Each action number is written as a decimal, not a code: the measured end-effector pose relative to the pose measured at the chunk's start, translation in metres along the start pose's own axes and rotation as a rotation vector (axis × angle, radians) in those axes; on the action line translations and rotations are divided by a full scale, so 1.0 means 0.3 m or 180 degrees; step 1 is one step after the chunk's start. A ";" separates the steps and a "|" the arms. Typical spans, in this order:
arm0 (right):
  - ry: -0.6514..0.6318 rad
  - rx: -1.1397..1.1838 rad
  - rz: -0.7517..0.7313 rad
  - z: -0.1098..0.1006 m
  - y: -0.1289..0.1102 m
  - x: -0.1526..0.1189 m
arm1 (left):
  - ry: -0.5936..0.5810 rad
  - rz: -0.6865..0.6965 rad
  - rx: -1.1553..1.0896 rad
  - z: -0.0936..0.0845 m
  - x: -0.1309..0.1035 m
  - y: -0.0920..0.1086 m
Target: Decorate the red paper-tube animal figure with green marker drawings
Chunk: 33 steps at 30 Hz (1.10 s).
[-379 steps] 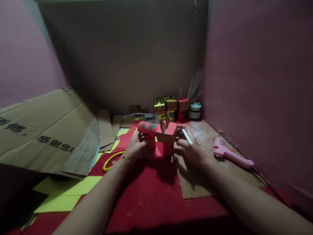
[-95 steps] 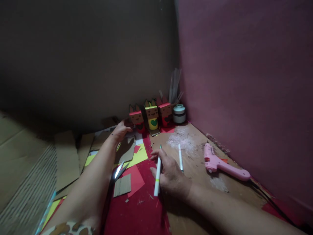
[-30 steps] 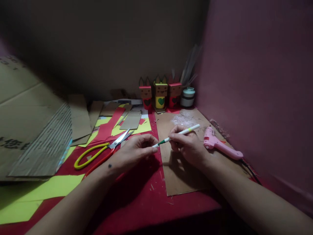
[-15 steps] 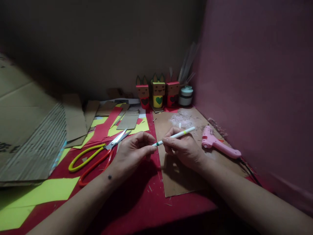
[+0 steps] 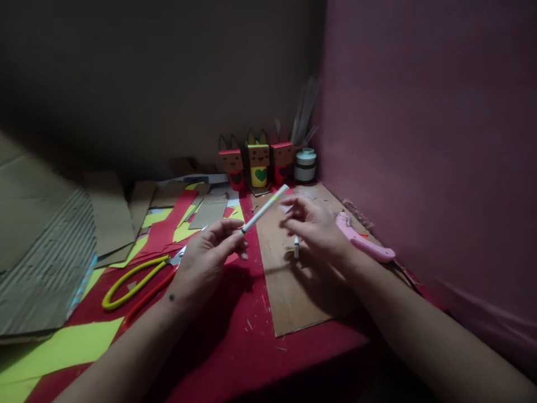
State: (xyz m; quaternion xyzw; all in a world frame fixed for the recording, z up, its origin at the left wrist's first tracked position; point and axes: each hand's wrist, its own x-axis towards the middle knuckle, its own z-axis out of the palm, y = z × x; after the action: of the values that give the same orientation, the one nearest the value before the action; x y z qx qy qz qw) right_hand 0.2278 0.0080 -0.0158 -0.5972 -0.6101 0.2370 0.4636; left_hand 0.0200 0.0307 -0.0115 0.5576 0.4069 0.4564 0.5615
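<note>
My left hand (image 5: 213,252) pinches a white felt-tip pen (image 5: 264,210) with a green band near the gripped end and a yellow-green band near the other. The pen slants up to the right. My right hand (image 5: 314,229) is apart from it, fingers loosely bent and spread, with nothing seen between finger and thumb. Below those fingers, a second white piece with a dark band (image 5: 296,248), pen-like, shows partly above the cardboard sheet (image 5: 281,302); the hand hides the rest. Scissors (image 5: 136,282) with yellow and red handles lie left of my left hand.
A pink glue gun (image 5: 369,246) lies right of my right hand, by the pink wall. Three paper animal figures (image 5: 259,162) stand at the back beside a pale blue pot (image 5: 305,166). Cardboard pieces (image 5: 109,207) and yellow paper (image 5: 62,347) cover the left.
My right hand has let go of the pen and moved off it. The pen stays in my left hand, tilted more steeply. The view has shifted a little to the right.
</note>
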 end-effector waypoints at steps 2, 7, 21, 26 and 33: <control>0.0304 -0.0464 0.0053 -0.050 0.012 0.029 | 0.0259 -0.0324 -0.0270 -0.008 0.010 -0.007; 0.0030 -0.1405 0.0370 -0.067 0.017 0.054 | 0.0283 -0.0657 -0.0572 -0.027 0.036 -0.039; 0.0280 0.0001 0.0787 0.000 0.017 0.030 | -0.0426 -0.0744 -0.0889 0.011 0.008 -0.070; 0.0242 0.1403 0.0930 0.069 -0.015 0.013 | -0.0638 -0.0582 -0.0859 0.035 -0.017 -0.066; -0.0372 0.2284 0.1080 0.153 -0.044 -0.042 | -0.0913 -0.0491 -0.0307 0.062 -0.056 -0.072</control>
State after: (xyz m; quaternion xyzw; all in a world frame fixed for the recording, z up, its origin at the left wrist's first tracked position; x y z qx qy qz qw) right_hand 0.1805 0.0059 -0.0293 -0.4752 -0.4067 0.5418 0.5615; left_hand 0.0349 0.0105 -0.0332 0.5566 0.3417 0.3467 0.6732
